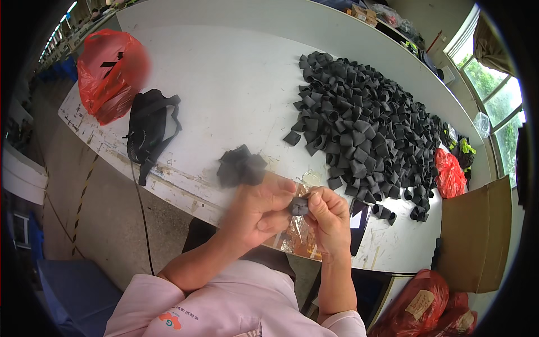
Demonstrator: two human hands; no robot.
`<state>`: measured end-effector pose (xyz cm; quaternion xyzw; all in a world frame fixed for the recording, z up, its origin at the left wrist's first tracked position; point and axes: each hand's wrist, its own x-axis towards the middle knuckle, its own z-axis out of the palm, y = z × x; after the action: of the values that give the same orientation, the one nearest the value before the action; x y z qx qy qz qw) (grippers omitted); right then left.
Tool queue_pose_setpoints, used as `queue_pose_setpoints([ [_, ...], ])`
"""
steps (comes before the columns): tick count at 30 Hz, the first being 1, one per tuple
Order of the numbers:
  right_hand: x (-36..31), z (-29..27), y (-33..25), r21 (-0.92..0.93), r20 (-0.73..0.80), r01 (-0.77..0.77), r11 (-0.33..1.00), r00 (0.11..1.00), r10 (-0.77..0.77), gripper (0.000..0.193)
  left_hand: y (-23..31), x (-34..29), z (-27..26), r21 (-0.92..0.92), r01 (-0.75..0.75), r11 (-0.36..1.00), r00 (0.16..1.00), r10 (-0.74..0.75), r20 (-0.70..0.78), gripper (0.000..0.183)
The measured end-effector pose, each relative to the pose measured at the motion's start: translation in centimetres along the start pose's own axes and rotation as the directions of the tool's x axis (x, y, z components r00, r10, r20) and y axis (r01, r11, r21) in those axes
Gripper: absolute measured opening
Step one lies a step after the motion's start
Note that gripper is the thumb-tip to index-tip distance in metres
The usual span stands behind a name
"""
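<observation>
In front of my body, a small dark grey fabric loop [299,206] is held between both hands. My right hand [330,216] pinches its right side between thumb and fingers. My left hand [264,205] has its fingers curled at the loop's left side, with the fingertips against it. Just beyond my left hand lies a small cluster of dark grey fabric pieces [241,166], slightly blurred. A large heap of similar dark grey loops [365,123] spreads over the right half of the white table [224,73].
A red plastic bag [106,78] and a black strapped pouch [151,126] lie at the table's left. Clear packaging tape or film [300,238] covers the front edge. At right are a cardboard sheet [476,233] and another red bag [449,173]; filled red bags [415,303] stand below.
</observation>
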<state>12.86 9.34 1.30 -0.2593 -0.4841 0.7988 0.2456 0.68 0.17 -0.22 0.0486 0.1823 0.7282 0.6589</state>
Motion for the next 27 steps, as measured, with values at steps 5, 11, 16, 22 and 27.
queue_pose_setpoints([
  [5,2.0,-1.5,-0.3,0.039,0.092,0.061,0.997,0.994,-0.064,0.025,0.7,1.2,0.8,0.025,0.022,0.999,1.000,-0.022,-0.007,0.012],
  [11,2.1,-2.2,1.3,0.105,0.176,-0.019,0.994,0.984,0.000,0.028,0.5,0.6,0.1,0.148,0.040,0.988,0.996,-0.029,-0.080,0.013],
  [16,2.2,-2.6,1.1,0.127,0.235,-0.066,0.990,0.971,0.035,0.029,0.5,0.4,0.6,0.118,0.139,0.983,0.980,-0.119,-0.160,0.015],
  [22,3.0,-2.3,0.7,0.088,0.223,-0.089,0.992,0.972,0.067,0.028,0.3,0.5,-0.3,-0.225,0.135,0.965,0.984,-0.157,-0.083,0.014],
  [27,3.0,-2.2,0.8,0.157,0.236,-0.042,0.987,0.972,0.003,0.029,0.1,0.6,0.7,-0.184,0.190,0.964,0.968,-0.215,-0.128,0.014],
])
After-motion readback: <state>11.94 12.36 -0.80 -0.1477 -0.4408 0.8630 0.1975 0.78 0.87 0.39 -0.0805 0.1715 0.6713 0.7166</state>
